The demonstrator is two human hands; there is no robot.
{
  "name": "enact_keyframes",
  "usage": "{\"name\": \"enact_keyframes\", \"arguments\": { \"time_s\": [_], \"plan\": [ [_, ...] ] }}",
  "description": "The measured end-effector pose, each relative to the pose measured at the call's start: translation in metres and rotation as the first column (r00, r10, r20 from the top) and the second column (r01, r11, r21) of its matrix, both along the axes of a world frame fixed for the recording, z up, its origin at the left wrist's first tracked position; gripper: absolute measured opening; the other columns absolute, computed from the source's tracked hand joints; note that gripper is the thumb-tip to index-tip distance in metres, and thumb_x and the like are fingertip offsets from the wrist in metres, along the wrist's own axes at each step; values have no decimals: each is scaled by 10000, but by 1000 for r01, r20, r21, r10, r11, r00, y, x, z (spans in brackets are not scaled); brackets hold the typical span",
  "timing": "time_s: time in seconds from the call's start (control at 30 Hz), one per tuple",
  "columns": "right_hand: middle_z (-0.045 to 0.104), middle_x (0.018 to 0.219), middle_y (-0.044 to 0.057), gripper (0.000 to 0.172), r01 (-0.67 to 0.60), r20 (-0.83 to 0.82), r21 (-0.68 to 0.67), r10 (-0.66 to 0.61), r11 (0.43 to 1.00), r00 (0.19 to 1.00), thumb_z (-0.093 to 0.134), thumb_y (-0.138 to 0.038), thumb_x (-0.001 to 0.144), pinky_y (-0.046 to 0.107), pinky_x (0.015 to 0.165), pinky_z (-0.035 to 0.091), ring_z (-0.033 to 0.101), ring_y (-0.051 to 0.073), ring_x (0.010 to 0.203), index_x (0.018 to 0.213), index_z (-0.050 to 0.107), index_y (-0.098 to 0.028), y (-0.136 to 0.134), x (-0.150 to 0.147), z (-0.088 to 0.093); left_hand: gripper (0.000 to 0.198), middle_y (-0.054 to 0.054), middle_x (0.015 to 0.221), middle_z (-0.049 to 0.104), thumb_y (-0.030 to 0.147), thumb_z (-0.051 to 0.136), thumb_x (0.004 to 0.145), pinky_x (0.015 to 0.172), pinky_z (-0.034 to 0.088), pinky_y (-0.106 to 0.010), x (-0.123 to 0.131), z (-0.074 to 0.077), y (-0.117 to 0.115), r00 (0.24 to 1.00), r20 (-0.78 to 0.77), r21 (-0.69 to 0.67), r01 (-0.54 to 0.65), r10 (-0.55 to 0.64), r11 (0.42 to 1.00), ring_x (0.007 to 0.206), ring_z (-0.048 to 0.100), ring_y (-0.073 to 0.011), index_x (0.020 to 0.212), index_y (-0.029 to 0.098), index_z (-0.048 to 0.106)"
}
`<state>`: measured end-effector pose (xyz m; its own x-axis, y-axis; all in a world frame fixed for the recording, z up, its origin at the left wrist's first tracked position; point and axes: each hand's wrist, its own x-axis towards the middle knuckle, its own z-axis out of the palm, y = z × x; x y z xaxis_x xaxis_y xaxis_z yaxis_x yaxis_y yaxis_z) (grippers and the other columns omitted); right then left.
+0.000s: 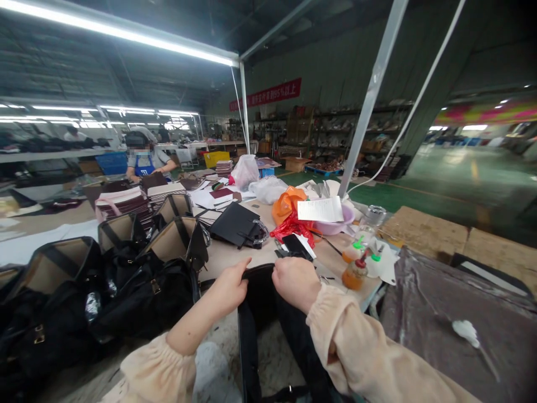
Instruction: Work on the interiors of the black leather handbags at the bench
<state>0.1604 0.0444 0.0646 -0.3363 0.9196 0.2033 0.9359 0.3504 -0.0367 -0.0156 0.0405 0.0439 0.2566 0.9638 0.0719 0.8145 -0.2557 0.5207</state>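
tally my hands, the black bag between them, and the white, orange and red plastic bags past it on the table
left hand and right hand: 2
black bag: 1
white bags: 2
orange bag: 1
red bag: 1
total: 7

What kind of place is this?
Probably a bag workshop: the right hand grips a black bag, more black bags crowd the left side, and a person in a blue apron is behind stacked panels.
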Motion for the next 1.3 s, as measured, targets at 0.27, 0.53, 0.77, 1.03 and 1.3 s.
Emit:
{"name": "enact_keyframes", "arguments": {
  "time_s": [0.27,0.53,0.77,1.03,1.3],
  "plan": [
    [663,774,109,283,36,-33,-10,-36,999,999,375,-240,841,285,625,433,628,223,727,789,636,-144,-3,1,-1,458,-109,1224,548,119,406,772,983,372,-310,7,6,-1,997,-53,30,-59,60,998,1129,506,-193,1225,103,474],
    [666,766,111,282,5,-65,-1,-6,1000,998,379,-244,835,284,642,437,627,217,730,783,636,-139,-4,3,-4,339,-86,994,670,121,408,781,824,447,-289,11,11,2,989,-143,28,-17,21,999,943,606,-203,1059,157,598],
    [662,774,105,284,0,-50,-12,0,1000,999,371,-223,828,295,650,442,628,226,741,791,642,-144,-5,2,-1,308,-68,996,662,150,437,784,817,431,-278,7,10,2,994,-101,52,-44,49,998,931,600,-187,1061,172,571],
    [663,770,106,272,3,-60,-8,-4,1000,998,383,-203,809,293,639,442,627,224,733,786,646,-141,-4,3,0,204,-78,791,679,193,437,796,678,427,-281,15,15,8,951,-308,64,0,20,998,789,626,-210,845,178,634],
    [662,771,110,275,11,-87,-28,-13,1000,996,379,-206,814,283,642,435,626,214,733,796,643,-134,-5,3,0,230,-34,952,636,272,510,778,741,427,-286,14,12,-1,981,-178,184,-42,76,982,873,593,-193,1000,221,542]
  ]
}}
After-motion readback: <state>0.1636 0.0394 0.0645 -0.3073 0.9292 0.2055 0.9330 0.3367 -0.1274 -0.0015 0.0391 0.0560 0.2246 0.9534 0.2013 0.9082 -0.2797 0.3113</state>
